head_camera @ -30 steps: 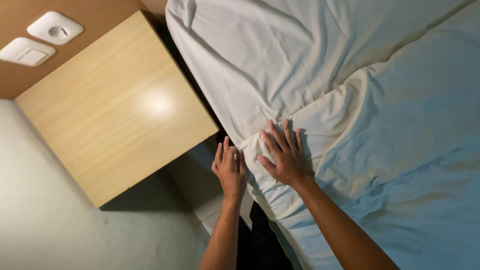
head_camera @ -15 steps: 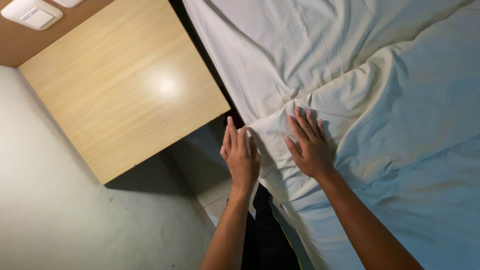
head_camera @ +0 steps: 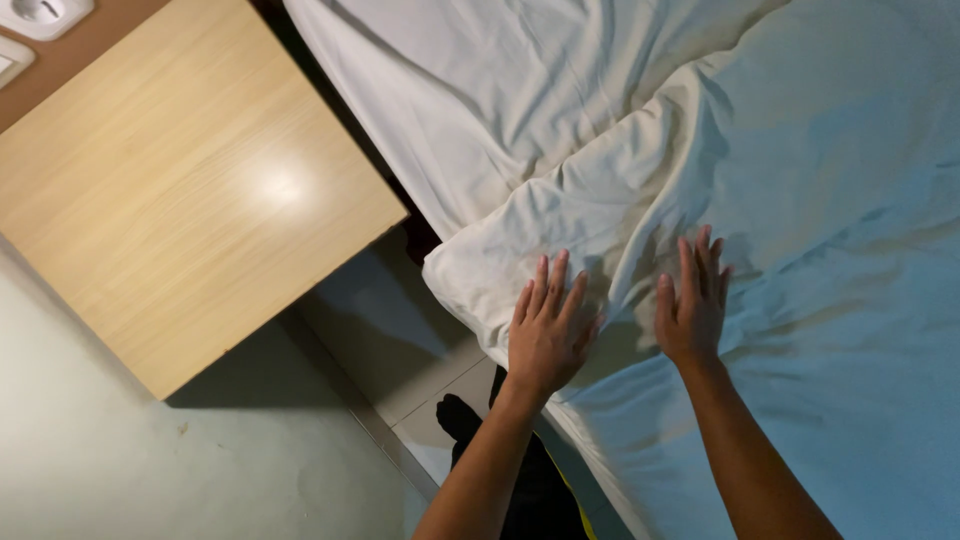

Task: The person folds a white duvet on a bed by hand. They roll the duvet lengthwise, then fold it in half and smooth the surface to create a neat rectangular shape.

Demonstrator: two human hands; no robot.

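Observation:
A white bed sheet (head_camera: 800, 200) lies rumpled over the bed, with a folded corner hanging at the bed's near edge. My left hand (head_camera: 548, 330) rests flat on that corner, fingers spread. To its right my right hand (head_camera: 692, 305) presses flat on the sheet, fingers apart, just beside a raised crease. Neither hand grips the cloth. A second layer of white sheet (head_camera: 480, 90) covers the bed further up.
A light wooden bedside table (head_camera: 180, 190) stands left of the bed, with a narrow dark gap between them. White wall sockets (head_camera: 40, 15) sit at the top left. Pale tiled floor (head_camera: 120, 470) lies below, and my dark-clad leg (head_camera: 530, 480) stands by the bed's edge.
Both hands have slid to the right along the sheet, onto the folded corner, and have moved further apart. The view has shifted right, so the table sits further left.

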